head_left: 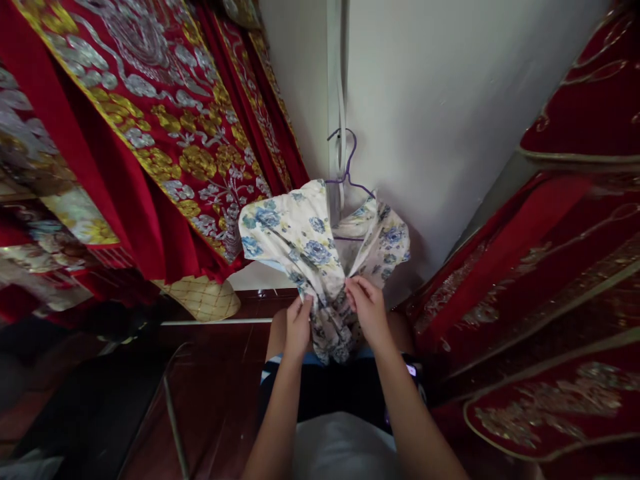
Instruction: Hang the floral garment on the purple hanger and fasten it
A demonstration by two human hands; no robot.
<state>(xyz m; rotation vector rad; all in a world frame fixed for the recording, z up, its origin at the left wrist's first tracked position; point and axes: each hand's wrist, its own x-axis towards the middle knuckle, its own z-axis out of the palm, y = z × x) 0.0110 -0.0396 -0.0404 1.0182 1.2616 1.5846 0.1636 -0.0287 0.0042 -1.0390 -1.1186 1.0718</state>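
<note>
A white floral blouse (316,230) with blue and yellow flowers hangs in front of me on a purple wire hanger (354,150). The hanger's hook sits on a pale strap (341,87) running down the wall. My left hand (299,320) is closed on the blouse's lower left side, thumb and fingers pinching the cloth. My right hand (367,300) pinches the front edge at the bottom of the V-neck. Below my hands the blouse's lower part falls bunched over my lap.
Red cloths with gold and silver embroidery (200,160) hang on the left. More red embroidered fabric (540,267) stands close on the right. A pale wall (425,80) rises behind the hanger. A thin metal leg (173,413) stands over the dark red tiled floor (225,380) at lower left.
</note>
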